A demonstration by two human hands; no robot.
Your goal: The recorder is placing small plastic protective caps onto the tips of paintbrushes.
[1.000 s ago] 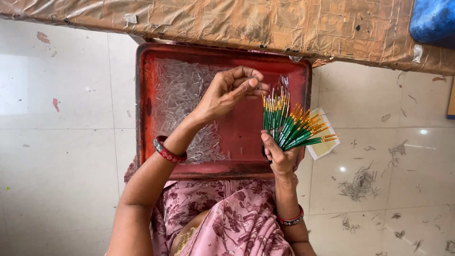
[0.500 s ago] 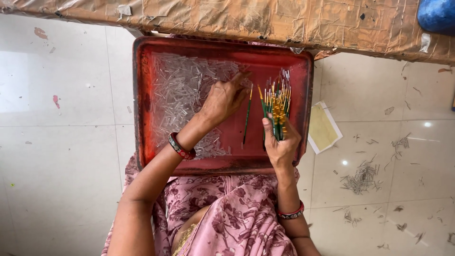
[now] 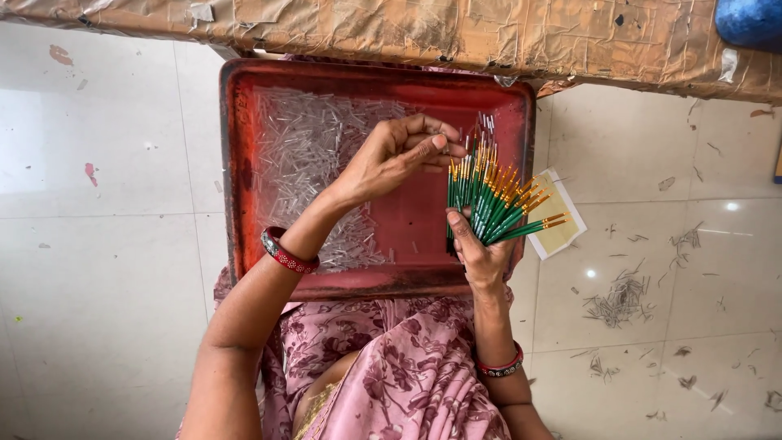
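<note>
My right hand (image 3: 476, 257) grips a fanned bunch of thin green-handled brushes (image 3: 489, 200) with gold ferrules, held above the right side of a red tray (image 3: 236, 163). My left hand (image 3: 395, 155) hovers over the tray with fingertips pinched at the top of the bunch, touching the brush tips; whatever small piece it may pinch is too small to tell. A heap of small clear plastic tubes (image 3: 314, 159) covers the tray's left half. The tray rests on my lap, over pink floral cloth (image 3: 391, 367).
A brown taped cardboard-covered surface (image 3: 489, 33) runs along the top edge. A small yellow-and-white card (image 3: 562, 224) lies on the white tiled floor right of the tray. Scattered bristle clippings (image 3: 619, 297) litter the floor at right. A blue object (image 3: 749, 20) sits top right.
The brush bunch has fanned out again after being held upright and close. My left hand rose from the tray's tubes back to the brush tips.
</note>
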